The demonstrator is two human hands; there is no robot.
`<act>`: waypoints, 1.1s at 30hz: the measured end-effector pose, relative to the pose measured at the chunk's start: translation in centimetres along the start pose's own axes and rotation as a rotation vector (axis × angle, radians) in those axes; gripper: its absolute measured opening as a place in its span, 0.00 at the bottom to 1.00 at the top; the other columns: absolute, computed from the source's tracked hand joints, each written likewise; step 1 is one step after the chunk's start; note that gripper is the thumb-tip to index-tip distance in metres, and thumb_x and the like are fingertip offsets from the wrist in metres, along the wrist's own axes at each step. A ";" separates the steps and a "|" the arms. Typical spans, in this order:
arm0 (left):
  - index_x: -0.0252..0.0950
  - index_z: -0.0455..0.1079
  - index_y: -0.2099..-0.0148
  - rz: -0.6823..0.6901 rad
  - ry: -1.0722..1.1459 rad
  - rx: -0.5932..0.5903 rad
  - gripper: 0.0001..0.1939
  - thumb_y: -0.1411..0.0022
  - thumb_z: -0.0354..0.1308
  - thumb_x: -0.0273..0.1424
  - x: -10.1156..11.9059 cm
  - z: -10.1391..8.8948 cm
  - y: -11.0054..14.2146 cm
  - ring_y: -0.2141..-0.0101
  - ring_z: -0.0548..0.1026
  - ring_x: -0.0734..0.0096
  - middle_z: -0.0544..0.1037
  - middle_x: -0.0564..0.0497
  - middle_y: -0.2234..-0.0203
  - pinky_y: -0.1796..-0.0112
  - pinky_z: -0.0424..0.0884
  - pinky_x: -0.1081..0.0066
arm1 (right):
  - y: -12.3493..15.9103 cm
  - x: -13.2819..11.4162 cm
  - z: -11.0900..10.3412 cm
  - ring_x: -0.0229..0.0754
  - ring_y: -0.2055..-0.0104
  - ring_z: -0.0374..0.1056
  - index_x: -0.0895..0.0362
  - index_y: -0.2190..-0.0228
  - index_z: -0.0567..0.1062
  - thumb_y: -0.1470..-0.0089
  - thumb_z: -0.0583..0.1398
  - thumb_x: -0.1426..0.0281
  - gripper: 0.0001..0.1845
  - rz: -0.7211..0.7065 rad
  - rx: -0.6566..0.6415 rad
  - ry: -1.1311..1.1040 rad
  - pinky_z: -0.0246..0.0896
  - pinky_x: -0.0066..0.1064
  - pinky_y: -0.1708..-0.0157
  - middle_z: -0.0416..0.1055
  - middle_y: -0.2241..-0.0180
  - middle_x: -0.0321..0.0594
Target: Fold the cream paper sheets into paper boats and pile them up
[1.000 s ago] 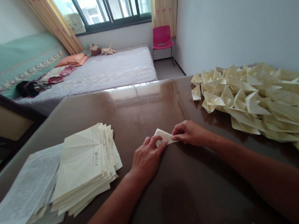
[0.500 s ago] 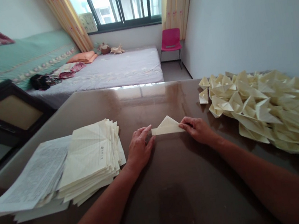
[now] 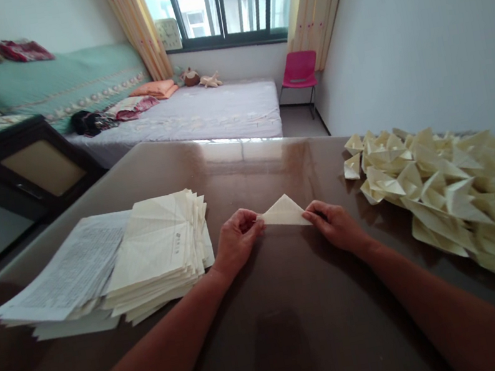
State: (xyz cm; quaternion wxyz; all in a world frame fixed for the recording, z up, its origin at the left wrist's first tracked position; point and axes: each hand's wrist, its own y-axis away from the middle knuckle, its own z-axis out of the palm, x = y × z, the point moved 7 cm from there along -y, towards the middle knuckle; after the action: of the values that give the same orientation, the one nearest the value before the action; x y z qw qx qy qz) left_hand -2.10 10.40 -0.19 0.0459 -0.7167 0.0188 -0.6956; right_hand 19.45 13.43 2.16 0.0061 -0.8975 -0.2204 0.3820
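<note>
A cream folded paper triangle (image 3: pixel 284 212) is held just above the brown table (image 3: pixel 243 161) between both hands. My left hand (image 3: pixel 237 242) pinches its left corner with closed fingers. My right hand (image 3: pixel 336 226) pinches its right corner the same way. The triangle's peak points away from me. To the left lies a stack of creased cream sheets (image 3: pixel 162 244), partly over printed pages (image 3: pixel 70 275). On the right spreads a heap of folded paper shapes (image 3: pixel 447 190).
A bed with a pale cover (image 3: pixel 197 113) stands beyond the table, with a pink chair (image 3: pixel 299 72) near the window. A dark cabinet (image 3: pixel 31 171) sits at the left. A white wall runs along the right.
The paper went from flat under both hands to lifted and held by its two corners. My left hand closed on the left corner. The view shifted so everything sits further right.
</note>
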 end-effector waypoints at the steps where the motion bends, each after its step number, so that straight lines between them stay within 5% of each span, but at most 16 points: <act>1: 0.32 0.70 0.63 0.015 -0.010 -0.006 0.13 0.45 0.63 0.36 0.1 0.0 0.0 0.70 0.75 0.74 0.78 0.51 0.71 0.66 0.71 0.75 | 0.0 0.0 0.0 0.37 0.75 0.61 0.56 0.73 0.70 0.41 0.52 0.58 0.17 0.002 0.007 0.004 0.54 0.27 0.72 0.66 0.78 0.33; 7: 0.33 0.76 0.57 0.008 -0.088 -0.047 0.16 0.42 0.60 0.39 0.2 0.4 0.2 0.67 0.77 0.68 0.80 0.48 0.67 0.66 0.73 0.72 | 0.0 0.0 0.0 0.36 0.76 0.59 0.56 0.73 0.70 0.41 0.52 0.58 0.17 0.002 0.023 -0.001 0.52 0.27 0.73 0.64 0.80 0.32; 14: 0.33 0.75 0.62 0.026 -0.153 -0.050 0.16 0.41 0.58 0.41 1.0 0.7 0.5 0.67 0.77 0.68 0.79 0.50 0.70 0.64 0.75 0.71 | 0.0 0.2 -0.1 0.36 0.77 0.57 0.56 0.73 0.70 0.41 0.53 0.58 0.16 -0.004 0.048 0.017 0.51 0.27 0.74 0.63 0.80 0.32; 20: 0.34 0.67 0.61 -0.099 0.156 -0.063 0.20 0.37 0.51 0.47 1.2 1.1 0.8 0.70 0.79 0.67 0.77 0.51 0.71 0.74 0.74 0.73 | -0.1 0.7 -0.5 0.36 0.76 0.57 0.56 0.73 0.70 0.41 0.53 0.58 0.16 -0.032 0.044 -0.005 0.52 0.27 0.74 0.62 0.80 0.32; 24: 0.31 0.72 0.61 -0.168 0.165 -0.159 0.20 0.42 0.59 0.45 0.6 1.6 0.7 0.72 0.77 0.71 0.77 0.49 0.71 0.77 0.71 0.78 | -0.2 1.1 -0.6 0.36 0.75 0.57 0.57 0.72 0.71 0.41 0.54 0.58 0.16 -0.042 0.026 -0.034 0.53 0.26 0.73 0.63 0.79 0.32; 33: 0.31 0.76 0.58 -0.198 0.014 -0.175 0.20 0.45 0.62 0.42 -0.7 1.3 0.4 0.80 0.72 0.79 0.77 0.51 0.78 0.79 0.70 0.79 | -0.2 1.2 -0.6 0.36 0.74 0.58 0.57 0.73 0.71 0.41 0.55 0.59 0.16 -0.067 0.015 -0.051 0.53 0.27 0.72 0.64 0.78 0.33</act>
State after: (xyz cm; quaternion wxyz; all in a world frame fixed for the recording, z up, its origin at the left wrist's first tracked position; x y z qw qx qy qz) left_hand -0.81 10.17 -0.94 -0.0856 -0.7115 0.0088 -0.6974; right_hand 20.44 14.20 1.80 0.0200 -0.8794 -0.2476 0.4061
